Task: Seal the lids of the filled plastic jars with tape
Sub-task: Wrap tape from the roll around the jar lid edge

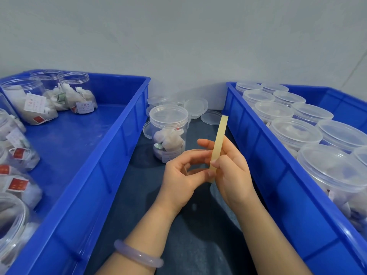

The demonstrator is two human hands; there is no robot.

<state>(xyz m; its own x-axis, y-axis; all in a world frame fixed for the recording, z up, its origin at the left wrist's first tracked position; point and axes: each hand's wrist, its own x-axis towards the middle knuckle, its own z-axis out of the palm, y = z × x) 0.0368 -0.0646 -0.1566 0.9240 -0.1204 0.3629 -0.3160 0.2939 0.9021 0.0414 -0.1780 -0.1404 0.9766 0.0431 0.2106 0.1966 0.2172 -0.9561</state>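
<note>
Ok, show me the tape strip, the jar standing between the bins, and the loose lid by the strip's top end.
tape strip (220, 135), head view, middle of its upper half.
jar (168, 135), head view, clear side wall.
loose lid (211, 117), head view, flat top.

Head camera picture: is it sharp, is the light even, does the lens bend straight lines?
Head view: soft, even light, no hard glare; the tape strip and the jar behind it look sharp; the left bin and right bin rims bow slightly, a wide-angle effect.
</note>
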